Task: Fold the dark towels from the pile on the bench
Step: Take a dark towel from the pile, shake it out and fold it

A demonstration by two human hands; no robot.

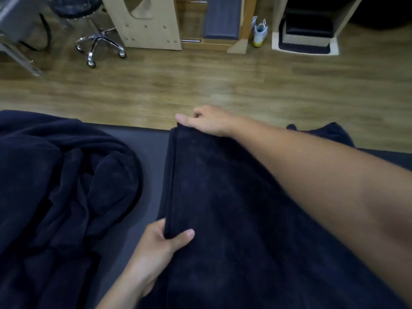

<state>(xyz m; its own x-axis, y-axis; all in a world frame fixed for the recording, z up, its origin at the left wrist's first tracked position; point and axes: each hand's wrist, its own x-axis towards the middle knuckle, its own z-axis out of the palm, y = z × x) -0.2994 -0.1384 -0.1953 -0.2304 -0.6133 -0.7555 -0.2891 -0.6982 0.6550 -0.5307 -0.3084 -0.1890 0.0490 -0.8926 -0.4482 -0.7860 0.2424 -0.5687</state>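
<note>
Towel (223,208) edge in near left hand (160,241), outstretched right hand (207,121) far.

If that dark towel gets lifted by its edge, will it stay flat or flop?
Likely flops: the towel lies across the bench, and the pile slumps in soft folds. Probably not slippery: the left hand pinches its plush edge.

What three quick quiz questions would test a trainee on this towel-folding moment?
1. True or false: the left hand grips the folded towel at its near corner.
2. Which corner of it does the right hand pinch? A) near B) far C) none
3. Fill in: the crumpled pile lies on the bench to the folded towel's ____.
Key: 1 true; 2 B; 3 left.
</note>
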